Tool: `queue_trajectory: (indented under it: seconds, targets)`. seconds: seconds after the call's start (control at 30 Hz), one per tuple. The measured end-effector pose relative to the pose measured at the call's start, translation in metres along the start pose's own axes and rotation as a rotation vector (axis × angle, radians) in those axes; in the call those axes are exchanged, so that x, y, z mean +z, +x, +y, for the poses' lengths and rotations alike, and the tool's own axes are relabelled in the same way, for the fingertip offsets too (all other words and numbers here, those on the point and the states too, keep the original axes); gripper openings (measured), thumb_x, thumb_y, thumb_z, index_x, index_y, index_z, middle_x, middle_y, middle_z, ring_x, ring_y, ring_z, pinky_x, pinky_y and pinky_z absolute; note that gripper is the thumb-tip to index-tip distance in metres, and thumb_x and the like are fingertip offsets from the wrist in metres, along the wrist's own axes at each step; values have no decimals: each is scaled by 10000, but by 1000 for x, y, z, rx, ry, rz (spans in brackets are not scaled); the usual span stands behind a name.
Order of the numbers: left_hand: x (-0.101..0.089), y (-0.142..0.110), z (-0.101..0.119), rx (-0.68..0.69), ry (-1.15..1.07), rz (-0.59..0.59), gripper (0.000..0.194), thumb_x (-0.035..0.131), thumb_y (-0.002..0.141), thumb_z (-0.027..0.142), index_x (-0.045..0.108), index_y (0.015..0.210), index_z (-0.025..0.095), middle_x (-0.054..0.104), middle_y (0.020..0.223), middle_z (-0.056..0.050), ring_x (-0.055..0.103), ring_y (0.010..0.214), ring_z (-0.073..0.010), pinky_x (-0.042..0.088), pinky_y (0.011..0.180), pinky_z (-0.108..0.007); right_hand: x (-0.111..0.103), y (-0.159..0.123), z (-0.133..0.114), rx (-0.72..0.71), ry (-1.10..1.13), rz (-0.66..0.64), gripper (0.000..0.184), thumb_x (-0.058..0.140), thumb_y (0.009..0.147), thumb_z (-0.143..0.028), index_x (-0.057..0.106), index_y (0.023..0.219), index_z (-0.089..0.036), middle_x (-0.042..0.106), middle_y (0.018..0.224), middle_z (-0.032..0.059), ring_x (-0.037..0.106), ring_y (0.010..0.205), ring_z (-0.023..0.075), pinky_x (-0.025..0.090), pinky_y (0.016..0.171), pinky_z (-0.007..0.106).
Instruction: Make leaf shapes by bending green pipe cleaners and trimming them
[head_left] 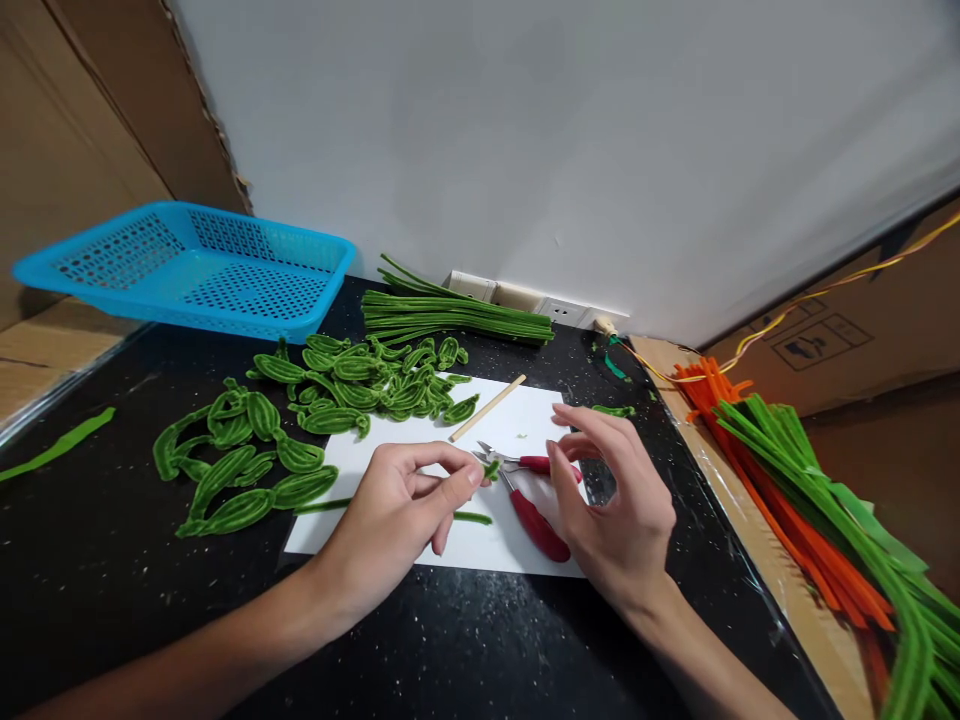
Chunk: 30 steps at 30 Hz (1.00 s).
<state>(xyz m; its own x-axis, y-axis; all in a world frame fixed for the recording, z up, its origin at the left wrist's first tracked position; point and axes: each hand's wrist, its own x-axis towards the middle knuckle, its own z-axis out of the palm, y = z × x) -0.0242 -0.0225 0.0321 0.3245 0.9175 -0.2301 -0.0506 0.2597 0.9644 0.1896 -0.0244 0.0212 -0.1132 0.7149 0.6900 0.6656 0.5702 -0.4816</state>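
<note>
My left hand (pixel 420 500) is closed in a pinch over the white paper (pixel 480 555), with the short curled tip of a green pipe cleaner (pixel 491 469) poking out past the thumb. Most of that piece is hidden by the fingers. Beneath the hand, a straight green pipe cleaner (pixel 472 518) lies across the paper. My right hand (pixel 619 490) hovers at the paper's right side, thumb and fingers apart, nothing between them. Between the hands rest red-handled pliers (pixel 536 520), jaws pointing up-left. A thin wooden stick (pixel 487 408) lies slanted behind them.
Left of the paper spreads a heap of leaf-shaped green pipe cleaner pieces (pixel 352 385). Behind stand a blue basket (pixel 300 325) and a green pipe cleaner bundle (pixel 457 315), near wall sockets (pixel 562 312). Orange (pixel 795 540) and green bundles (pixel 847 510) lie on cardboard at right.
</note>
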Motion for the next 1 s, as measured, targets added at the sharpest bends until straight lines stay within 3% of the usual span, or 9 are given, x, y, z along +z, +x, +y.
queue_trajectory:
  seconds: [0.17, 0.33, 0.53, 0.6, 0.67, 0.8, 0.9, 1.0]
  targets:
    - [2, -1, -1, -2, 0, -83, 299, 699, 951, 432, 693, 850, 151, 456, 480, 75, 401, 428, -62, 284, 422, -179, -3, 3, -4, 100, 268, -227, 196, 624, 1004, -153, 731, 1163, -197, 766, 930, 33, 716, 788, 149, 583, 708, 270]
    - [2, -4, 0, 31, 15, -146, 249, 722, 924, 387, 711, 872, 145, 474, 544, 69, 442, 484, -72, 343, 469, -182, -2, 4, -12, 138, 420, -370, 118, 670, 991, -202, 749, 904, -188, 751, 800, 13, 679, 706, 130, 540, 672, 249]
    - [1, -5, 4, 32, -15, -177, 237, 688, 949, 363, 681, 837, 154, 497, 501, 67, 407, 445, -70, 294, 438, -191, 1, 7, -7, 364, 551, -292, 267, 672, 1000, -287, 694, 763, -168, 657, 623, 6, 621, 566, 133, 521, 536, 242]
    - [2, -4, 5, 25, -14, -163, 261, 710, 939, 390, 675, 829, 156, 506, 503, 66, 406, 441, -66, 288, 435, -190, 1, 8, -2, 393, 560, -192, 192, 698, 981, -281, 706, 830, -163, 652, 632, -2, 597, 517, 121, 520, 493, 234]
    - [2, -4, 4, 17, -15, -155, 277, 730, 928, 412, 677, 838, 156, 505, 498, 69, 402, 435, -64, 282, 431, -189, 1, 8, 1, 384, 537, -120, 102, 740, 942, -248, 729, 1002, -167, 713, 790, 25, 612, 536, 114, 541, 490, 233]
    - [1, -3, 1, 11, -19, -148, 268, 732, 923, 411, 684, 861, 155, 494, 478, 68, 396, 426, -68, 268, 417, -188, -1, 6, -2, 228, 373, -185, 292, 702, 941, -158, 701, 1228, -207, 739, 1060, 82, 683, 716, 145, 612, 612, 274]
    - [0, -2, -1, -7, -23, -148, 299, 673, 955, 438, 664, 847, 159, 486, 468, 57, 403, 428, -73, 280, 417, -183, -1, 0, -5, -123, 169, -175, 406, 665, 924, -51, 683, 1301, -200, 765, 1025, 88, 721, 797, 173, 625, 687, 308]
    - [0, -1, -1, -66, -44, -151, 315, 660, 947, 464, 630, 831, 173, 479, 462, 52, 412, 429, -80, 287, 411, -173, 0, -6, -3, -414, -6, -83, 385, 724, 870, -13, 732, 1222, -170, 786, 957, 83, 748, 815, 187, 634, 707, 309]
